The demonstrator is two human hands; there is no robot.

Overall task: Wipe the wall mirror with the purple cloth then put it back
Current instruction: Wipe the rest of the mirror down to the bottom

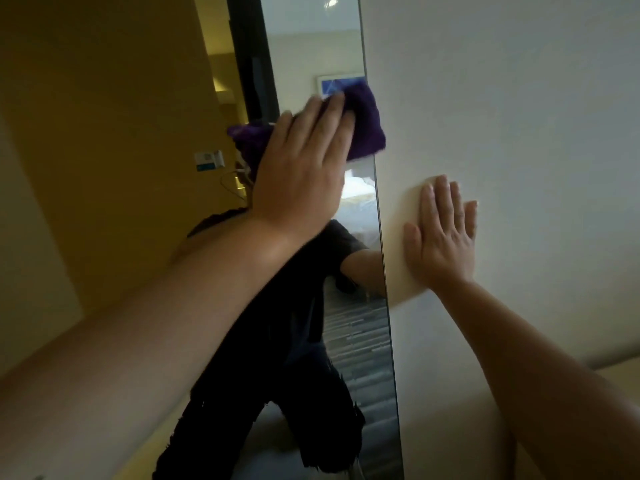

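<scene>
A tall wall mirror (pixel 349 46) is standing between a pale wall (pixel 519 98) and a yellow wall (pixel 104 98), reflecting a bed; the left hand (pixel 301 174) is pressing the purple cloth (pixel 367 129) flat against the glass, its fingers (pixel 332 119) lying straight over the cloth; the right hand (pixel 443 237) is resting spread on the pale wall, holding nothing.

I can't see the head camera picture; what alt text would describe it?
A person's left hand presses a purple cloth flat against a tall wall mirror, near its right edge. Their right hand rests open on the pale wall beside the mirror.
</scene>
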